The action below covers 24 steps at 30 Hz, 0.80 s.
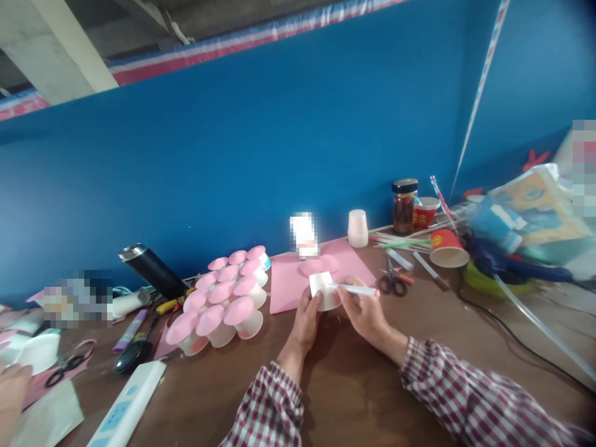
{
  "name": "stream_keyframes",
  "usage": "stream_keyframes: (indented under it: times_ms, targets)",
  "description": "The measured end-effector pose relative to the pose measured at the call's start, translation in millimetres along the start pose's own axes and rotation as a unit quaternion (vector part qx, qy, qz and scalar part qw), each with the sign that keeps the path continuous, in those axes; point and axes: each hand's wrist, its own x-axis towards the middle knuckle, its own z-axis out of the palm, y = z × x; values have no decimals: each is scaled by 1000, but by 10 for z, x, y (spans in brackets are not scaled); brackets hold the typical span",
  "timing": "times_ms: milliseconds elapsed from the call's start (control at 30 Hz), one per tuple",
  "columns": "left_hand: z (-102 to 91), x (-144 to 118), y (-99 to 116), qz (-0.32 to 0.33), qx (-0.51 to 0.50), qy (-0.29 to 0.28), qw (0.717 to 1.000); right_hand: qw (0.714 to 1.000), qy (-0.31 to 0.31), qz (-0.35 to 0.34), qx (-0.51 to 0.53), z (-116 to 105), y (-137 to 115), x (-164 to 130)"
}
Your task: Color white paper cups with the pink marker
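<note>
Here, just below the centre of the frame, a small white paper cup (325, 290) sits gripped in the curled fingers of the left hand (307, 320). The right hand (365, 310) pinches a white pen-like stick (356, 289) against the cup. Behind lies a pink sheet (288, 279); left of it stand pink-topped cups (223, 298), right lie scissors (392, 282). No writing is readable.
</note>
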Motion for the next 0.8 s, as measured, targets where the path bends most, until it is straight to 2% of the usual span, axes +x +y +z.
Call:
stream_keyframes:
  times_ms: [800]
  targets:
    - [27, -22, 34, -8, -19, 2, 1000, 1000, 8, -2, -5, -40, -22, 35]
